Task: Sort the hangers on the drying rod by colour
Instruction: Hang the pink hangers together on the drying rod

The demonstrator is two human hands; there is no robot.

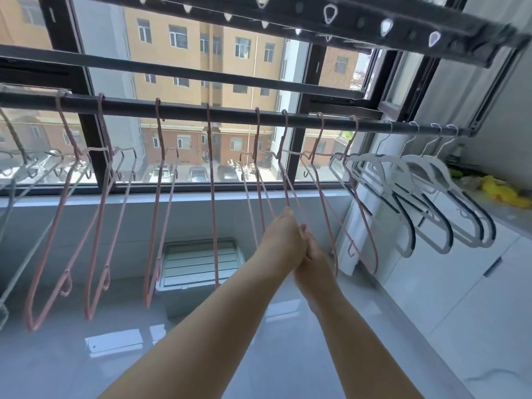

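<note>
A dark drying rod (184,109) runs across the window. Several thin pink hangers (98,214) hang along its left and middle. Several broad white hangers with dark trim (431,197) hang bunched at its right end. Grey hangers (17,180) show at the far left. My left hand (283,240) grips the lower part of a pink hanger (288,180) near the rod's middle. My right hand (312,263) is pressed against the left one just below it, fingers curled round the same hanger's wire.
A second rail with holes (331,21) runs overhead. White cabinets (460,283) with a countertop line the right wall, with yellow items (501,190) on top. A grey lidded crate (198,272) stands on the glossy floor below the window.
</note>
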